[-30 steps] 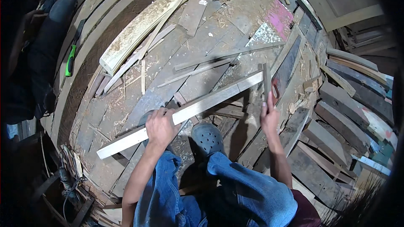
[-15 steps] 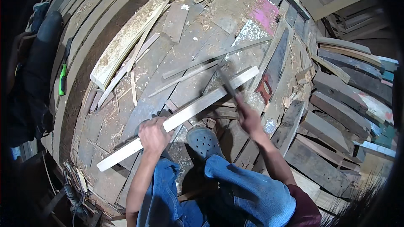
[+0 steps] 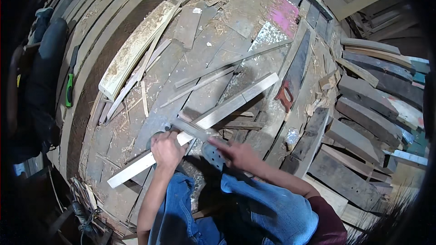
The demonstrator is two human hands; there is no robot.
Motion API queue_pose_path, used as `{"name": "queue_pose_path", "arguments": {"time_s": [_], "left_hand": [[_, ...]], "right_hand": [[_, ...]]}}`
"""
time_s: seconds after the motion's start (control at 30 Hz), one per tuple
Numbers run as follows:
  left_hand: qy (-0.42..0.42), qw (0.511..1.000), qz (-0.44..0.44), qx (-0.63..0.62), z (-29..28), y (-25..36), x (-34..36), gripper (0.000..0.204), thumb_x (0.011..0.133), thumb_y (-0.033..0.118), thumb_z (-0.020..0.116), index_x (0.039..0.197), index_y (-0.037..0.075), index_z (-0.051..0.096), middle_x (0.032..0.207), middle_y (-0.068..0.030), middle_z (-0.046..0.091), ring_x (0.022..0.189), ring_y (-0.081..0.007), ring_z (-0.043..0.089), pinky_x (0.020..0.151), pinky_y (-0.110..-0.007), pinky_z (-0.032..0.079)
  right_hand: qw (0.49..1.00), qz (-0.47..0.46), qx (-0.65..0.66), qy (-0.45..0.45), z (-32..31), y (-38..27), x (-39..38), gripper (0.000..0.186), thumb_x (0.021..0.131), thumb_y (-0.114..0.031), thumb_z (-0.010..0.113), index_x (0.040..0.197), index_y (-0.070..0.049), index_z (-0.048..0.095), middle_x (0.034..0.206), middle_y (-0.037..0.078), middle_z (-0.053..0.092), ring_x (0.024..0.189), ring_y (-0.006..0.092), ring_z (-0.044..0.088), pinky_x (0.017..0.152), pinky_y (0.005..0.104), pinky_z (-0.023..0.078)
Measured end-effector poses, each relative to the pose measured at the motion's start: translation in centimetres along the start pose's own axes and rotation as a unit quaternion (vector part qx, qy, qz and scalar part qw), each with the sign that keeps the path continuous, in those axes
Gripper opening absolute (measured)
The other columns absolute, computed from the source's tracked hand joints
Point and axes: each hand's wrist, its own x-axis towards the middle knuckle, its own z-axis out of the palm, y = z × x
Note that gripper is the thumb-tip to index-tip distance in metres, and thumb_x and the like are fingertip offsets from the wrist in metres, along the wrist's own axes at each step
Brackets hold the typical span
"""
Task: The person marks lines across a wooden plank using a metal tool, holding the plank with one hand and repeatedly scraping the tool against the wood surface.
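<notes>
A long pale wooden batten (image 3: 222, 112) lies slantwise in front of me, its right end farther away. A thin dark line crosses it near the right end. My left hand (image 3: 165, 149) is wrapped round the batten left of its middle. In my right hand (image 3: 240, 155) is a flat grey bladed tool (image 3: 193, 129), smeared by motion; its exact kind cannot be made out. Its blade lies across the batten just right of my left hand. A grey clog (image 3: 211, 154) on my foot is partly hidden beneath my right hand.
A handsaw with a red handle (image 3: 285, 96) lies right of the batten. Thin wood strips (image 3: 231, 65) lie beyond. A thick pale beam (image 3: 136, 50) and a green-handled chisel (image 3: 69, 88) are at left, near another person's dark-clothed leg (image 3: 47, 63). Stacked timber (image 3: 359, 118) fills the right.
My right hand has moved left and nearer, carrying the bladed tool from the batten's right end to beside my left hand. The batten has barely shifted.
</notes>
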Motion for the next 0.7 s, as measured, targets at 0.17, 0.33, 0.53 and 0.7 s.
{"name": "queue_pose_path", "arguments": {"time_s": [0.17,0.33,0.53,0.7], "left_hand": [[0.027,0.999,0.012,-0.045,-0.6,0.6,0.3,0.04,0.06,0.025,0.084,0.097,0.013,0.072,0.091,-0.0089,0.071,0.089,-0.0272,0.067,0.086,-0.041,0.045],[0.047,0.998,0.009,-0.033,-0.5,0.2,-0.1,0.042,0.06,0.024,0.084,0.099,0.013,0.072,0.092,-0.0083,0.071,0.089,-0.0269,0.067,0.089,-0.041,0.044],[0.01,1.0,-0.001,-0.026,-0.2,0.0,0.1,0.044,0.059,0.023,0.084,0.1,0.013,0.072,0.094,-0.0089,0.072,0.092,-0.0264,0.067,0.09,-0.041,0.044],[0.029,0.998,-0.002,-0.056,0.2,0.0,0.0,0.045,0.058,0.024,0.085,0.1,0.012,0.074,0.099,-0.0132,0.072,0.094,-0.0287,0.067,0.091,-0.041,0.046]], "right_hand": [[0.95,0.127,0.014,0.284,-4.4,11.1,-0.1,0.053,0.094,-0.015,0.055,0.145,-0.024,0.042,0.114,0.02,0.064,0.086,0.0384,0.066,0.074,0.0452,0.054],[0.896,0.383,0.007,0.225,-7.7,10.2,0.7,0.052,0.094,-0.017,0.056,0.144,-0.025,0.043,0.117,0.024,0.063,0.107,0.0398,0.062,0.085,0.0444,0.053],[0.995,0.091,0.023,0.026,0.2,-0.9,0.5,0.079,0.082,-0.01,0.063,0.15,-0.033,0.031,0.103,0.021,0.066,0.083,0.0376,0.065,0.074,0.0465,0.053],[0.988,0.132,0.018,0.084,-1.6,3.0,0.9,0.076,0.082,-0.01,0.062,0.149,-0.031,0.033,0.111,0.021,0.064,0.089,0.0385,0.065,0.075,0.047,0.053]]}}
